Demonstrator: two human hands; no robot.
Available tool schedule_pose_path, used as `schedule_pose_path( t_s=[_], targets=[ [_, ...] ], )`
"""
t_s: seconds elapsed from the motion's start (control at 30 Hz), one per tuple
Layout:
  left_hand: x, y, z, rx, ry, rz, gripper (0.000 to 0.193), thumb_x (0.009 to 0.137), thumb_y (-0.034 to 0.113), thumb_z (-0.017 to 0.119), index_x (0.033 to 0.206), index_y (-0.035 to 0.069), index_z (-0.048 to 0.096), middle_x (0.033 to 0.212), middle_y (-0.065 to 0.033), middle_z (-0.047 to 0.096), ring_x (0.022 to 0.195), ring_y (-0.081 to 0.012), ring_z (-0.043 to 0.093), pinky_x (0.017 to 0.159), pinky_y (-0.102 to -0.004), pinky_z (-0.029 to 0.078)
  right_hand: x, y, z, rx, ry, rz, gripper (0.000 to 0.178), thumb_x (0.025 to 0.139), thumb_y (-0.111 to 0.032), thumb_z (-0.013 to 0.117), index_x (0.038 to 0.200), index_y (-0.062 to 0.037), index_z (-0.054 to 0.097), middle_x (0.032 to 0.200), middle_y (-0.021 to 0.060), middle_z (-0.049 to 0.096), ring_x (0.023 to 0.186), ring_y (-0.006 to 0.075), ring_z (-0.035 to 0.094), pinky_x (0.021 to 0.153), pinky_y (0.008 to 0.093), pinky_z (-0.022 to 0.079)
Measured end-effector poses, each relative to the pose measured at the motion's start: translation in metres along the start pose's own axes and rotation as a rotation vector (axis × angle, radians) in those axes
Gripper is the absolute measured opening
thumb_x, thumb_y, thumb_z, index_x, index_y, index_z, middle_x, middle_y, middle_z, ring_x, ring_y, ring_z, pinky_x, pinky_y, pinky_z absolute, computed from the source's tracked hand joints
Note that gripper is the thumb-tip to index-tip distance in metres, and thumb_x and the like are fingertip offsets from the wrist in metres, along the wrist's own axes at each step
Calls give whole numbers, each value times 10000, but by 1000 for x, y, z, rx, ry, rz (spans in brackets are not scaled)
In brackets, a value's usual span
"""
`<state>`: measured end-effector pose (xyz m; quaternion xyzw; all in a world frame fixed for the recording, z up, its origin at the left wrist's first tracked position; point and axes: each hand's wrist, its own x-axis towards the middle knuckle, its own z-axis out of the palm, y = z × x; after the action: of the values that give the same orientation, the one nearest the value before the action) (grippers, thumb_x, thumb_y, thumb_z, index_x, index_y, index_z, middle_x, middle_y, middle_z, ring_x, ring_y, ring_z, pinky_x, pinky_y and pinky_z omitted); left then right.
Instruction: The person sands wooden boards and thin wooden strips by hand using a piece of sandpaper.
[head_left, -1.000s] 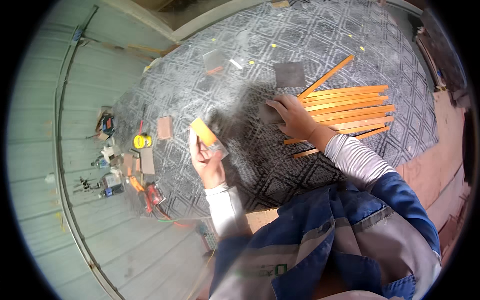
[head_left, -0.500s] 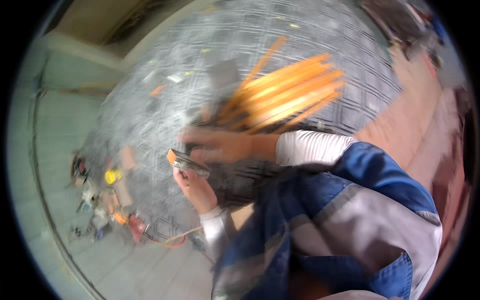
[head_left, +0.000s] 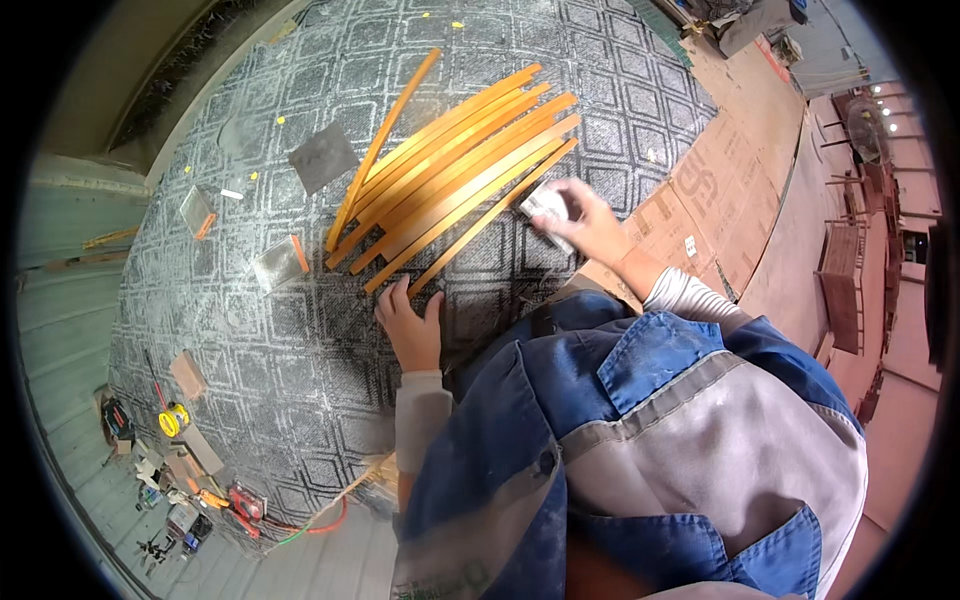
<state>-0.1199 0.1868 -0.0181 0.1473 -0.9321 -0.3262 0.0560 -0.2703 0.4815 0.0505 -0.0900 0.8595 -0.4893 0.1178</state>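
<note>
A bundle of thin yellow-orange wooden strips [head_left: 450, 165] lies fanned out on the patterned carpet in front of me. My left hand [head_left: 410, 332] is at their near ends, fingers apart, with the closest strip's end between thumb and forefinger. It seems to touch that end without closing on it. To the right of the strips, my right hand [head_left: 590, 222] grips a small whitish-grey block [head_left: 545, 208], which looks wrapped in a sheet. Fingers cover part of the block, and it hovers at or near the far end of the closest strip.
Two flat grey pieces with orange edges, one here [head_left: 281, 264], lie left of the strips by a dark square sheet [head_left: 323, 158]. A yellow tape roll [head_left: 173, 419] and mixed tools sit at the lower left. Cardboard [head_left: 690, 215] covers the floor at right.
My hands have parted: both were together at a grey, orange-ended block, and now the right has swung to the right holding a block. My left hand is at the strip ends. The view has turned.
</note>
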Motion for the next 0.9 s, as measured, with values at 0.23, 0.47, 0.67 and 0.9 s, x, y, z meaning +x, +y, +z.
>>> schedule_pose_path(
  t_s=[0.23, 0.47, 0.67, 0.9],
  targets=[
    [39, 13, 3, -180, 186, -61, 683, 851, 383, 855, 1295, 24, 480, 1332, -174, 413, 1279, -384, 395, 1037, -567, 453, 17, 32, -17, -141, 145, 9, 760, 828, -383, 852, 1360, 53, 530, 1234, 239, 641, 1218, 341, 619, 1058, 397, 483],
    [35, -3, 4, 31, 124, -77, 622, 848, 395, 850, 1242, 34, 532, 1280, -166, 474, 1227, -384, 449, 1019, -545, 452, 71, 85, -63, -29, 221, 227, 1016, 752, -566, 863, 1395, 108, 457, 1366, 250, 548, 1250, 318, 569, 1047, 386, 477],
    [35, 4, 2, 178, 53, 58, 401, 896, 302, 812, 1200, 95, 652, 1306, -102, 553, 1259, -330, 493, 1097, -518, 436, 94, 62, -74, -33, 60, 110, 927, 768, -603, 837, 1337, 13, 442, 1196, 228, 662, 1094, 278, 662, 973, 378, 510],
    [4, 16, 17, -307, 48, -37, 453, 975, 275, 721, 1365, 91, 583, 1526, -128, 467, 1487, -341, 354, 1180, -475, 403, 86, 61, -80, -81, 8, 255, 851, 796, -610, 813, 1267, 29, 506, 1182, 215, 678, 1095, 247, 662, 975, 362, 505]
  ],
)
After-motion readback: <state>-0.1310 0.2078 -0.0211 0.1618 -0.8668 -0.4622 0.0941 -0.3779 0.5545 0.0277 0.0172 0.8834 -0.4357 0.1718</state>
